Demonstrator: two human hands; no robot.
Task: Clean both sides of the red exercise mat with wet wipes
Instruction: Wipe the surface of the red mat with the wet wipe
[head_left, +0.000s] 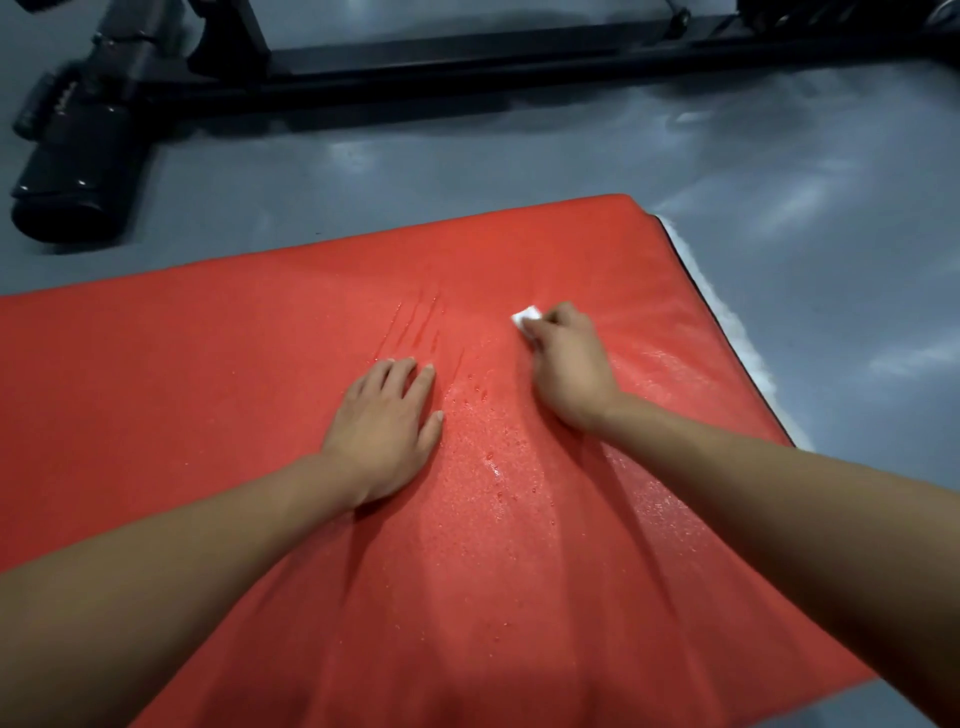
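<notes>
The red exercise mat (208, 364) lies flat on the grey floor and fills most of the view. Wet streaks and droplets shine on it between my hands and toward its right side. My left hand (387, 421) rests flat on the mat with straight fingers, palm down. My right hand (566, 364) is farther out and to the right, its fingers curled round a small folded white wet wipe (525, 315) pressed onto the mat surface. Only a corner of the wipe shows past my fingertips.
Black gym equipment (78, 156) with a long frame bar (467, 57) stands on the grey floor (779, 182) beyond the mat's far edge. A white fuzzy strip (727, 332) and a dark seam run along the mat's right edge.
</notes>
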